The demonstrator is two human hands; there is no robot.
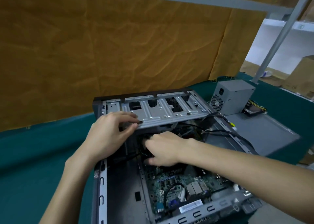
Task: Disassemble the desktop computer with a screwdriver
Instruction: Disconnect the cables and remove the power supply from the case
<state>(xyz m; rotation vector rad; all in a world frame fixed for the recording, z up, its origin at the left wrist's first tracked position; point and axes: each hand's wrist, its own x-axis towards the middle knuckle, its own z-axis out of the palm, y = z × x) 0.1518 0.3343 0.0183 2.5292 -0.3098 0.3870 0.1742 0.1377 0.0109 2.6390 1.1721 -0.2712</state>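
Observation:
The open desktop case [100, 186] lies on its side on a green table, its motherboard [180, 188] exposed. A silver drive cage [163, 111] spans the far end of the case. My left hand [108, 133] rests at the cage's near left corner, thumb and fingers pinching a small dark knob [140, 122] on its edge. My right hand [163, 149] reaches down into the case under the cage, fingers curled round a dark part [144, 141] that is mostly hidden. No screwdriver is in view.
A grey power supply [232, 97] stands on the removed side panel [265, 133] to the right, with a dark drive [251, 110] and loose cables beside it. Black cables [226, 132] run across the case's right side. A brown sheet hangs behind the table.

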